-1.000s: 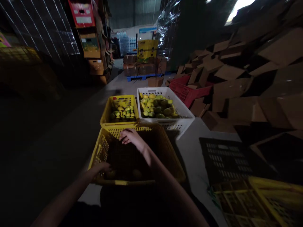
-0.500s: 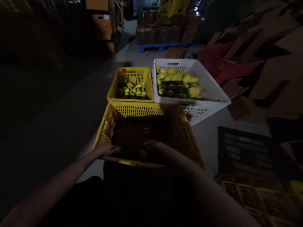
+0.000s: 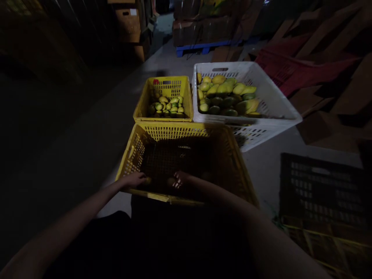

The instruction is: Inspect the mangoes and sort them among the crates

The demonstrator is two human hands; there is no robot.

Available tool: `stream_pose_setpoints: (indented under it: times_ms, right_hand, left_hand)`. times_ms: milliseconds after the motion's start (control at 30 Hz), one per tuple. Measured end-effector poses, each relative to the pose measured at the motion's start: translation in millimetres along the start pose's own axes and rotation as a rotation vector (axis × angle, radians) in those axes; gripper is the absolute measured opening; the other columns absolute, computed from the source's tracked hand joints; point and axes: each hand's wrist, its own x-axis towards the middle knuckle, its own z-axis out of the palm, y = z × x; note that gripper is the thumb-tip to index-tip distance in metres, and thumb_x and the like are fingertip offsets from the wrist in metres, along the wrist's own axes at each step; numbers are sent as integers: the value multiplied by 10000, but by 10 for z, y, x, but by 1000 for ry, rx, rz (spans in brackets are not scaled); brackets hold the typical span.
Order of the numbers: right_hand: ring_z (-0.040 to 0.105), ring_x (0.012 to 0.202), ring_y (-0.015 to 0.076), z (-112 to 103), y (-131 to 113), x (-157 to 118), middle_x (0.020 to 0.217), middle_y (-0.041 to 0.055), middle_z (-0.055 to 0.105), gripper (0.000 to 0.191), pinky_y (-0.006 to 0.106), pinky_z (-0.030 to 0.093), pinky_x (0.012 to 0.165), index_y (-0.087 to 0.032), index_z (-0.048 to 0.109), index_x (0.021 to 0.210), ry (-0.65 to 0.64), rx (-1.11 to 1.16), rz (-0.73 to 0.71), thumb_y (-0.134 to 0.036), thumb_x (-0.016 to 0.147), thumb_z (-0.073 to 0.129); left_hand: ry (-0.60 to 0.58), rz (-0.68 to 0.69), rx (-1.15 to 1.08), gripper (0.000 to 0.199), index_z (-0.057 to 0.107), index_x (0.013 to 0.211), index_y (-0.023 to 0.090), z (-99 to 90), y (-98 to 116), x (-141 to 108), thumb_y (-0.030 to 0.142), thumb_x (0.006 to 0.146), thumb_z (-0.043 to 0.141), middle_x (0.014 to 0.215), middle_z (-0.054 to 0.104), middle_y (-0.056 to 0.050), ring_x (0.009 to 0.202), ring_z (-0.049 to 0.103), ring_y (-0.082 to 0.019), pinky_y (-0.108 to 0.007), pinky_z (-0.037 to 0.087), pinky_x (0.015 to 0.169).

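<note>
The large yellow crate (image 3: 166,198) stands right in front of me, its inside mostly in shadow. My left hand (image 3: 136,179) reaches over its near left rim, fingers closed at a dim yellowish fruit (image 3: 148,181). Farther right, my right hand (image 3: 180,178) is inside the crate near the bottom, its fingers partly lit and beside another faint round fruit (image 3: 170,181). Whether the right hand grips anything is too dark to tell. Behind this crate stand a smaller yellow crate (image 3: 163,119) and a white crate (image 3: 279,110), both holding several green and yellow fruits.
A black crate (image 3: 325,190) lies on the floor at the right, with a dark yellow-edged crate (image 3: 328,248) nearer me. Red crates (image 3: 290,69) and cardboard pieces (image 3: 328,131) lie at the far right. Behind are a blue pallet (image 3: 194,49) and stacked boxes (image 3: 128,25).
The right hand has turned so that its fingers catch light. My left hand stays near the left rim beside the fruit. The view has tilted down, and the crates behind appear larger.
</note>
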Motion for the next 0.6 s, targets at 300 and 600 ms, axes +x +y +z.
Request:
stream_pose_setpoints:
  times_ms: [300,600]
  right_hand:
    - [638,776,165,-1043,-1065,-1053,864,73,735,436,295,508,756,-141,711,856,236,80,-441,-555,910,584]
    - [639,1031,208,-1170,-422,-1005,1055,88,710,236,311,482,899,-156,700,1005,455,-175,-177,-297,992,512]
  left_hand:
    - [-202,112,-1109,334,639,1153,176,383,1030,-529,347,904,495,975,737,-107,898,717,-254,-448,572,881]
    - [4,-67,-1256,206,655,963,150,481,1271,-873,231,899,477,741,696,-50,658,684,-171,-278,593,590]
